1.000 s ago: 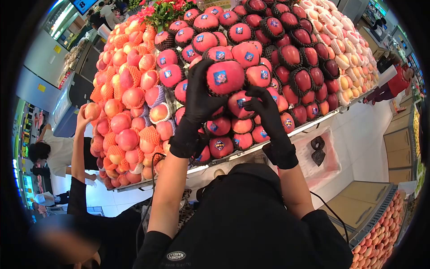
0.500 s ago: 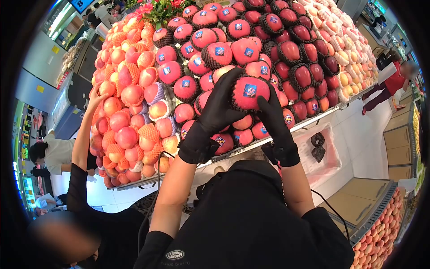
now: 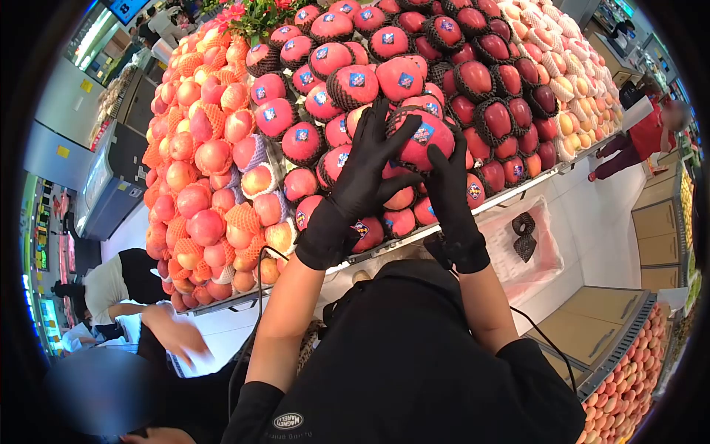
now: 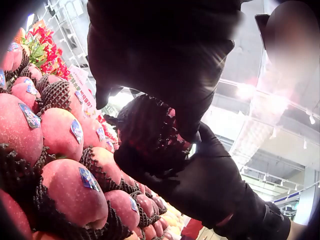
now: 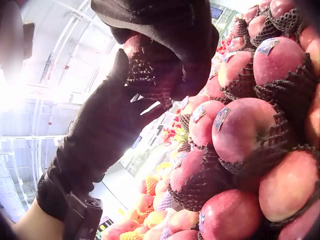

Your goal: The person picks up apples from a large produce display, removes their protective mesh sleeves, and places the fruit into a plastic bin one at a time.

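Both hands wear black gloves and are over the front of a heap of red apples. My right hand (image 3: 450, 194) grips a large red apple (image 3: 433, 146) with a blue sticker, its thumb across the front. A black foam net (image 4: 145, 122) covers part of this apple in the left wrist view. At the apple's left side is my left hand (image 3: 367, 169), fingers mostly straight and spread, the index fingertip at the apple's upper edge. In the right wrist view the left fingers reach the netted underside of the apple (image 5: 142, 75).
Stickered apples in black nets (image 3: 299, 144) surround the hands. Paler fruit in orange nets (image 3: 211, 155) lies to the left, dark red apples (image 3: 494, 122) to the right. Below the stand's front edge, a pale crate (image 3: 543, 251) holds a black net (image 3: 524, 237). Another person's arm (image 3: 174, 333) is lower left.
The apple moved right and down, then slightly right and up, tilting. The left hand went from gripping it to straighter fingers; the right hand came onto it. The neighbour's arm withdrew from the fruit.
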Motion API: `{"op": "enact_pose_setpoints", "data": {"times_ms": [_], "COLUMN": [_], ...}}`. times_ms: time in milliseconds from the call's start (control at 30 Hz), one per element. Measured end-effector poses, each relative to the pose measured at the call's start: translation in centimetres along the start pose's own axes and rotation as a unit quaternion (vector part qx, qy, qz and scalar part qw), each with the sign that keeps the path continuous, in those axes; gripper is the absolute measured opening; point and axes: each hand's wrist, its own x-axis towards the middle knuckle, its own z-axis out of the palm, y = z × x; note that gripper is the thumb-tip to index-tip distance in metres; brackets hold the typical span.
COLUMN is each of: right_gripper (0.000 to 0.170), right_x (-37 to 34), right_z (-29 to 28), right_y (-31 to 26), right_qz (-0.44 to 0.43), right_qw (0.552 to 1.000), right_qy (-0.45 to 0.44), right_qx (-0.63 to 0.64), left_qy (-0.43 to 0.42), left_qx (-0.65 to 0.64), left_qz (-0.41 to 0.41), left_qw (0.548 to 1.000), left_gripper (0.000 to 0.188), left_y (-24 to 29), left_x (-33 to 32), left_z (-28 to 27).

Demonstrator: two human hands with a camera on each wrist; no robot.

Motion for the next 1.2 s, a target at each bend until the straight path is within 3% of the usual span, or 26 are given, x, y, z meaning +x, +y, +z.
{"op": "enact_pose_setpoints", "data": {"times_ms": [200,267,367,433,533,667,767,933,1033,1200], "right_gripper": [0.068,0.069,0.059,0.060,0.061,0.062,0.062,0.064,0.063,0.060], "right_x": [0.3,0.2,0.3,-0.4,0.1,1.3,0.8,1.5,1.1,0.8], "right_z": [-0.8,-0.4,-0.8,0.6,1.0,-1.2,-0.1,-0.8,-0.6,0.0], "right_y": [1.4,0.8,1.1,-0.1,-0.1,2.7,1.6,2.6,2.4,2.0], "right_qz": [-0.056,-0.021,-0.015,0.000,0.012,-0.046,-0.013,-0.043,-0.006,0.039], "right_qw": [0.997,1.000,0.996,0.997,0.997,0.999,0.999,0.995,0.997,0.998], "right_qy": [-0.028,-0.014,0.027,0.042,0.057,0.007,-0.007,-0.028,-0.027,-0.037], "right_qx": [-0.038,-0.004,-0.089,-0.062,-0.053,-0.026,-0.029,-0.087,-0.068,-0.012], "left_qy": [0.007,0.014,0.022,0.006,0.007,0.048,0.028,0.017,0.015,0.058], "left_qx": [-0.050,-0.058,-0.049,0.004,-0.007,-0.039,-0.008,-0.010,0.009,-0.198], "left_qz": [-0.018,-0.029,-0.033,-0.003,-0.035,-0.034,-0.012,-0.012,-0.048,-0.106], "left_qw": [0.999,0.998,0.998,1.000,0.999,0.997,1.000,1.000,0.999,0.973], "left_gripper": [0.084,0.087,0.092,0.092,0.090,0.086,0.083,0.085,0.094,0.107], "left_y": [0.0,0.1,0.1,-0.3,0.0,0.3,-0.1,-0.1,0.0,-1.5], "left_x": [0.5,0.5,0.3,0.0,-0.1,0.2,0.3,0.2,0.0,-1.1], "left_z": [-0.1,-0.1,0.2,0.4,0.2,-0.3,-0.7,-1.2,-1.4,-0.7]}}
